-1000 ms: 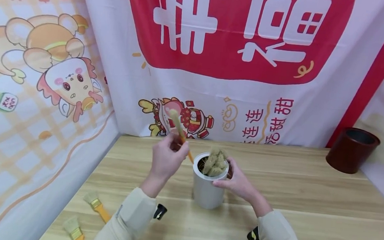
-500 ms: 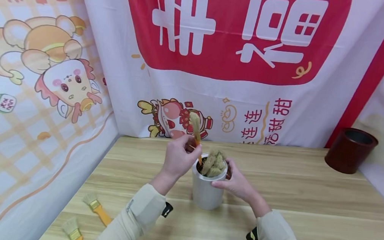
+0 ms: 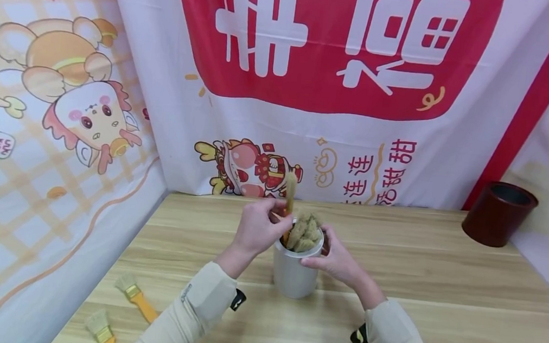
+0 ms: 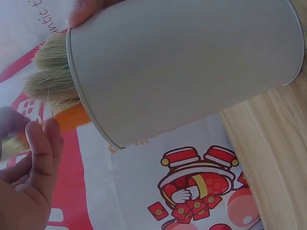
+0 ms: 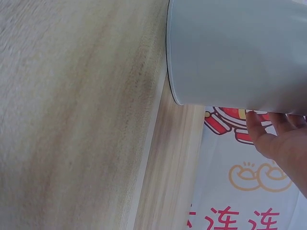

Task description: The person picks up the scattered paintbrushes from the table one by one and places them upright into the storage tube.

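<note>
A white cylindrical pot (image 3: 294, 277) stands upright on the table, with several tan brush bristle heads (image 3: 305, 234) sticking up from its mouth. My left hand (image 3: 258, 227) pinches a paintbrush (image 3: 291, 189), bristles up, at the pot's left rim. In the left wrist view its orange handle (image 4: 74, 118) runs down behind the rim, so the lower end is hidden. My right hand (image 3: 340, 260) grips the pot's right side near the top, thumb at the front. The right wrist view has the fingers (image 5: 276, 125) against the pot wall.
Two paintbrushes with orange handles, an upper brush (image 3: 144, 304) and a lower brush (image 3: 102, 333), lie at the table's front left. A dark red-brown cup (image 3: 499, 215) stands at the back right. Printed cloth (image 3: 327, 127) hangs behind the wooden table (image 3: 418, 260).
My left hand has moved right, bringing the paintbrush from outside the pot to its mouth, handle now down inside the rim and the brush more upright. My right hand stays on the pot.
</note>
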Motion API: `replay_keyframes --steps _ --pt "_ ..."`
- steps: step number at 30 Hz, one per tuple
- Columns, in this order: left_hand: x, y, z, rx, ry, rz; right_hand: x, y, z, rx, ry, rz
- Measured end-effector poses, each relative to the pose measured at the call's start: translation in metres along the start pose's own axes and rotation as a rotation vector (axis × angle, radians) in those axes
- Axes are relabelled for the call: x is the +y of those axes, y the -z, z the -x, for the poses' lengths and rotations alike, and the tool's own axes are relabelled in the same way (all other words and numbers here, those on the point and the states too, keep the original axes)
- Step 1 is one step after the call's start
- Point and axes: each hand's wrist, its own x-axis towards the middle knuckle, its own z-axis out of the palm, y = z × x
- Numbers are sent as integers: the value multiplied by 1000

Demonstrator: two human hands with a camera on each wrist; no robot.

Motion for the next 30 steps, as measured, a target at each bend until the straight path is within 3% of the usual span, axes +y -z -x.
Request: replay_keyframes --steps 5,10,13,15,16,19,22,27,30 --pt "0 9 4 -26 66 -2 2 0 2 10 4 0" --pt "-15 23 14 122 181 24 0 -2 0 20 -6 21" --pt "-36 31 27 174 327 -112 -1 -3 -2 10 1 24" --pt "-51 38 39 93 460 -292 -1 -3 -2 8 -2 27" --pt "-58 41 45 18 516 -388 -1 -3 -1 11 -8 25" --pt "-77 49 63 -192 593 -585 1 -3 2 26 -29 21" --pt "-91 63 78 -311 666 -641 2 -2 4 34 -43 10" --pt "-111 94 102 -377 777 -693 4 -1 5 30 -46 14" --pt "-119 105 117 -410 816 -690 6 0 7 24 -43 27"
